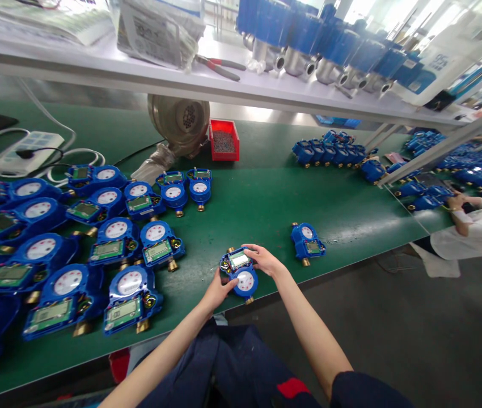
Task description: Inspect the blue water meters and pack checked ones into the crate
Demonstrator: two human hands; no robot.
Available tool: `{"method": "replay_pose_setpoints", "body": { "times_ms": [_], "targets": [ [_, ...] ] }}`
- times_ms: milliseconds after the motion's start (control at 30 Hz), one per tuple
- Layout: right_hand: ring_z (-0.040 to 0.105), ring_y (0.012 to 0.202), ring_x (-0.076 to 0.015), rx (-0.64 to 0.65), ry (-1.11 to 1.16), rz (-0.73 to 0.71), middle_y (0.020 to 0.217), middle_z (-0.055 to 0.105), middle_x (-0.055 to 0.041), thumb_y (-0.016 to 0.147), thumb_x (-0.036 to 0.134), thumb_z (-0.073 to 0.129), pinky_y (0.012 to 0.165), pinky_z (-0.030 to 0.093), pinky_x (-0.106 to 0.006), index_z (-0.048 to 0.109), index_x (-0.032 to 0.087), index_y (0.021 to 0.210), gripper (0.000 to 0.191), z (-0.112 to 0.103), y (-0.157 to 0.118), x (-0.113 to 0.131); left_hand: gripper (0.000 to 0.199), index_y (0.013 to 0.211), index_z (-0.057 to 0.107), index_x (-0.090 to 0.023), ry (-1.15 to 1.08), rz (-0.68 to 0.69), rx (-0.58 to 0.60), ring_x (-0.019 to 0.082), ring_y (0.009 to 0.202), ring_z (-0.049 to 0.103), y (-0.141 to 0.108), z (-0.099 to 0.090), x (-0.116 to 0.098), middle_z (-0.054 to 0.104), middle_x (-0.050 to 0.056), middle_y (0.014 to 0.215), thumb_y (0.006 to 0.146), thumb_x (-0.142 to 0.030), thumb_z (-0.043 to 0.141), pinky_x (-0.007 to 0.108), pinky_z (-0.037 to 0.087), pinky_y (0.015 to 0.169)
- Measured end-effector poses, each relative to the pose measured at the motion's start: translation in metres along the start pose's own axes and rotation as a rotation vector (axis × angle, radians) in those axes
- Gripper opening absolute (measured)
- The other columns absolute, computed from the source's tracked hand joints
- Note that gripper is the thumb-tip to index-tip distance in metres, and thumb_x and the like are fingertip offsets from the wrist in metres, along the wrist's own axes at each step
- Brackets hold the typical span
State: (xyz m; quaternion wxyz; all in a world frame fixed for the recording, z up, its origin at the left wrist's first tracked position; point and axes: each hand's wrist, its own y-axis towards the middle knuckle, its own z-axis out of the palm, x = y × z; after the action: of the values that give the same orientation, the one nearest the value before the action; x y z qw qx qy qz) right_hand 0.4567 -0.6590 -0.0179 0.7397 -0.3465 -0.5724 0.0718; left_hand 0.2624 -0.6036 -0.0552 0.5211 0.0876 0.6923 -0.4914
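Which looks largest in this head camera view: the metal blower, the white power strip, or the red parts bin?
1. the metal blower
2. the white power strip and the red parts bin: unranked, as nearness to the camera makes it unsure.

- A dark navy garment [228, 368] fills the bottom of the view, its matte cloth softly creased; the frame does not settle whether it is a jacket or trousers.
- A red patch [292, 388] sits on the navy cloth, angular in outline and bright against the dark.
- A dark navy sleeve [364, 392] closes around the right arm, at the lower edge of the view.
- The right forearm [313, 334] and left forearm [160, 357] are bare and slender.
- The left hand [219, 289] and right hand [264, 259] are bare, with long, slim fingers.
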Motion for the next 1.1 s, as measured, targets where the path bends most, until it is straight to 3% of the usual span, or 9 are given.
{"method": "replay_pose_setpoints", "body": {
  "times_ms": [500,833,1100],
  "targets": [
    [0.061,0.075,-0.0156,0.01,0.003,-0.013,0.097,0.067,-0.0061,0.074,0.041,0.068,0.054,0.045,-0.023,0.058,0.023,0.115,0.046,0.0002,-0.0006,-0.0006,0.082,0.134,0.029,-0.021,0.003,-0.005,0.006,0.026,0.084,0.065,-0.0025,0.0002,-0.0035,0.067,0.013,0.102,0.069,-0.054,0.067,0.033,0.05,0.065],
    [0.06,0.076,-0.0147,0.012,-0.002,-0.009,0.096,0.068,-0.0045,0.076,0.04,0.066,0.054,0.044,-0.021,0.058,0.025,0.116,0.043,-0.0002,-0.0006,-0.0017,0.078,0.132,0.034,-0.02,-0.007,0.047,-0.026,0.026,0.091,0.064,-0.0002,-0.0009,0.0011,0.066,0.013,0.108,0.069,-0.05,0.069,0.035,0.049,0.076],
    [0.061,0.078,-0.0158,0.022,0.0,-0.011,0.098,0.068,-0.0056,0.076,0.04,0.066,0.055,0.045,-0.022,0.057,0.024,0.117,0.045,-0.0007,0.0,-0.0018,0.082,0.135,0.029,-0.022,0.008,0.012,-0.013,0.026,0.086,0.064,0.0005,-0.0006,0.0019,0.066,0.012,0.103,0.069,-0.052,0.067,0.031,0.05,0.062]
  ]
}}
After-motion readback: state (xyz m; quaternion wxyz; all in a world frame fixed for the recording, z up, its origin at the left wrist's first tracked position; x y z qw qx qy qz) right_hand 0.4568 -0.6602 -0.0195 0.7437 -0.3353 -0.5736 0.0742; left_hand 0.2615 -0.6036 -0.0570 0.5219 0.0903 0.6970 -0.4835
